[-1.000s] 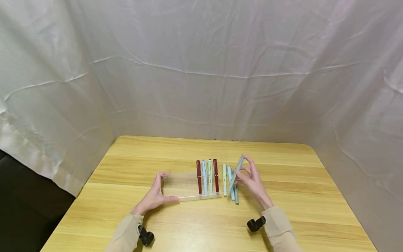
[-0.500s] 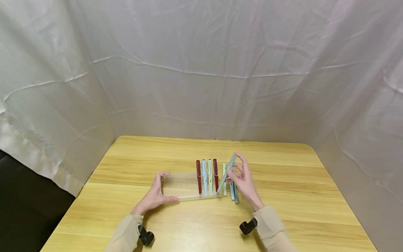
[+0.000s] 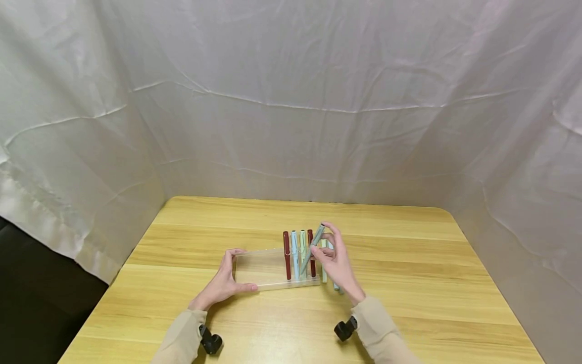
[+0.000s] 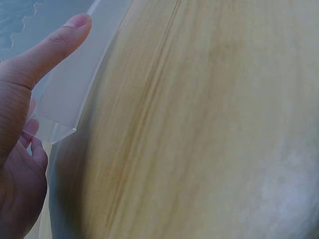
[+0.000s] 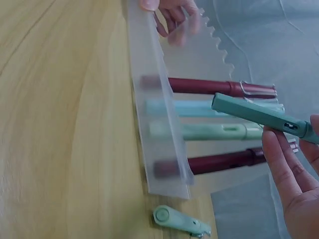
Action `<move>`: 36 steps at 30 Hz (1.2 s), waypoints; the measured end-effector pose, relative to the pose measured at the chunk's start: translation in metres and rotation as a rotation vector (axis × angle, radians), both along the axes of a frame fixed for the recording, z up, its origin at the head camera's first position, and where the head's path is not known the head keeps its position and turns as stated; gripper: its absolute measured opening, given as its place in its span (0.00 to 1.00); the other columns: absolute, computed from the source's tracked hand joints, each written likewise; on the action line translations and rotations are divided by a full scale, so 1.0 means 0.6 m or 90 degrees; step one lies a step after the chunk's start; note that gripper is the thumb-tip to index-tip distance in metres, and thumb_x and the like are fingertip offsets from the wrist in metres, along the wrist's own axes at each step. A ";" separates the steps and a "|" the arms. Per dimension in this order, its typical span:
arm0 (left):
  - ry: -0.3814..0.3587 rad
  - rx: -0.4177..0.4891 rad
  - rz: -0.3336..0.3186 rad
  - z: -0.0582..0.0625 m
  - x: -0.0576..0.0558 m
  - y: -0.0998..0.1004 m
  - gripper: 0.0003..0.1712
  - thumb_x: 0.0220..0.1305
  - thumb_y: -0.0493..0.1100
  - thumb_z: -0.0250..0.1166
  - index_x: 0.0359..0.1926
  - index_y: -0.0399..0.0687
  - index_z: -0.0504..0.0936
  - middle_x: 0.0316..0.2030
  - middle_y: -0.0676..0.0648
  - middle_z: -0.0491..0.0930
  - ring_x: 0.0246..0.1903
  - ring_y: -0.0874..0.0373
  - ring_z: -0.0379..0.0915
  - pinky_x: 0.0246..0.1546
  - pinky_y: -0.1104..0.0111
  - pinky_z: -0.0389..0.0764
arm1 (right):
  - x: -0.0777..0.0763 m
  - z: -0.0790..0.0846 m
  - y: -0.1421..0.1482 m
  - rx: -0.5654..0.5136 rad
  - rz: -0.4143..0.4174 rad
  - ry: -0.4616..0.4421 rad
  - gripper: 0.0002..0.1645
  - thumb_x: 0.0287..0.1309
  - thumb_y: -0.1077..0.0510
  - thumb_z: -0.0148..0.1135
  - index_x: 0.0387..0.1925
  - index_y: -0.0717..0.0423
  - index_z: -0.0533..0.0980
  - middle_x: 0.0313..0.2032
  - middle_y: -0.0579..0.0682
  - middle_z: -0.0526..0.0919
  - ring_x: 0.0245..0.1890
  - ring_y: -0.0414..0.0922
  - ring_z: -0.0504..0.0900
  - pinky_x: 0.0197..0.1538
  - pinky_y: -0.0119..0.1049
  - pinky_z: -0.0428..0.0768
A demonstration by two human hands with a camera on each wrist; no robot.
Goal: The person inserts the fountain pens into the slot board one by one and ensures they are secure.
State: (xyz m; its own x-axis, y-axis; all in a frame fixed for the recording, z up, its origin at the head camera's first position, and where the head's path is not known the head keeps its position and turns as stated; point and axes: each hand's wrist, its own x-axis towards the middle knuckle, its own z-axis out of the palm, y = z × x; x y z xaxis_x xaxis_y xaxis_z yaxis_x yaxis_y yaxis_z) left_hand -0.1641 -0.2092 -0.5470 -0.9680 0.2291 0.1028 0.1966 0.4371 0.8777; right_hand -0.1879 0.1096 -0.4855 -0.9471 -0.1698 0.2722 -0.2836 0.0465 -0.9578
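Observation:
My left hand (image 3: 224, 282) grips the left end of a clear plastic pen rack (image 3: 261, 268), thumb on the front ledge and fingers behind. In its right half stand a dark red pen (image 3: 287, 258), a light blue pen (image 3: 295, 260), a light green pen (image 5: 204, 131) and another dark red pen (image 5: 224, 162), side by side. My right hand (image 3: 337, 265) pinches a grey-green pen (image 5: 254, 113) near its upper end. That pen slants over the rack, overlapping the light green and right-hand dark red pens in the head view, its lower tip pointing front left.
Right of the rack, a light green pen (image 3: 324, 275) lies on the wooden table (image 3: 282, 328). Beside it a light blue pen (image 3: 335, 285) and a grey-green one are partly hidden by my right hand. White curtains (image 3: 291, 111) hang behind and around the table.
My right hand has moved left with the grey-green pen, from above the loose pens to over the rack. The left hand and the rack have stayed still.

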 end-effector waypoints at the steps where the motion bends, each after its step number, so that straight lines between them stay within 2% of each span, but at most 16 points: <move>1: 0.000 0.000 -0.001 0.000 0.000 0.000 0.59 0.40 0.47 0.85 0.67 0.41 0.56 0.69 0.34 0.57 0.75 0.32 0.46 0.77 0.37 0.46 | 0.001 0.000 -0.003 0.003 0.002 -0.004 0.42 0.64 0.69 0.62 0.73 0.46 0.57 0.52 0.70 0.75 0.36 0.54 0.89 0.43 0.46 0.91; 5: 0.001 0.001 -0.002 0.001 0.000 0.000 0.59 0.40 0.47 0.85 0.67 0.41 0.56 0.69 0.34 0.57 0.75 0.32 0.46 0.77 0.37 0.45 | 0.006 0.004 -0.017 0.004 0.014 0.004 0.41 0.64 0.69 0.61 0.73 0.48 0.57 0.52 0.69 0.75 0.36 0.63 0.88 0.43 0.52 0.90; 8: -0.002 0.000 -0.001 0.002 0.000 0.000 0.59 0.40 0.47 0.85 0.67 0.41 0.56 0.69 0.34 0.57 0.75 0.32 0.46 0.77 0.37 0.45 | 0.010 0.006 -0.028 0.027 0.013 0.028 0.39 0.65 0.68 0.61 0.72 0.49 0.57 0.52 0.69 0.76 0.36 0.64 0.88 0.43 0.49 0.90; 12: -0.005 -0.002 0.000 0.001 0.000 0.000 0.59 0.40 0.47 0.85 0.67 0.41 0.56 0.69 0.34 0.57 0.76 0.32 0.46 0.77 0.37 0.45 | 0.013 0.003 -0.041 0.072 0.006 0.038 0.39 0.65 0.66 0.63 0.72 0.46 0.58 0.52 0.65 0.76 0.36 0.61 0.88 0.44 0.41 0.91; 15: -0.005 -0.002 -0.001 0.001 0.000 0.000 0.59 0.40 0.47 0.85 0.67 0.42 0.56 0.70 0.34 0.56 0.76 0.32 0.45 0.77 0.38 0.45 | 0.014 0.000 -0.050 0.085 0.007 0.045 0.39 0.64 0.66 0.64 0.71 0.46 0.59 0.51 0.63 0.76 0.36 0.61 0.87 0.43 0.41 0.90; 22: -0.004 -0.002 0.001 0.000 -0.001 0.000 0.59 0.40 0.48 0.85 0.67 0.42 0.56 0.69 0.35 0.56 0.76 0.32 0.46 0.77 0.37 0.46 | 0.016 -0.006 -0.066 0.102 0.017 0.130 0.39 0.63 0.68 0.65 0.71 0.55 0.59 0.49 0.64 0.77 0.34 0.59 0.88 0.40 0.38 0.90; 27: -0.006 -0.006 0.002 0.000 0.000 0.001 0.59 0.40 0.48 0.85 0.67 0.42 0.56 0.70 0.35 0.57 0.76 0.32 0.46 0.77 0.37 0.46 | 0.020 -0.011 -0.072 0.139 0.009 0.164 0.37 0.63 0.64 0.66 0.69 0.52 0.63 0.48 0.61 0.80 0.35 0.54 0.89 0.39 0.32 0.89; 36: -0.012 -0.012 0.006 0.001 0.001 0.001 0.59 0.41 0.48 0.85 0.68 0.43 0.56 0.70 0.35 0.56 0.76 0.33 0.46 0.77 0.37 0.47 | 0.026 -0.012 -0.082 0.176 0.018 0.180 0.37 0.63 0.63 0.66 0.70 0.52 0.63 0.47 0.59 0.83 0.38 0.52 0.89 0.44 0.37 0.90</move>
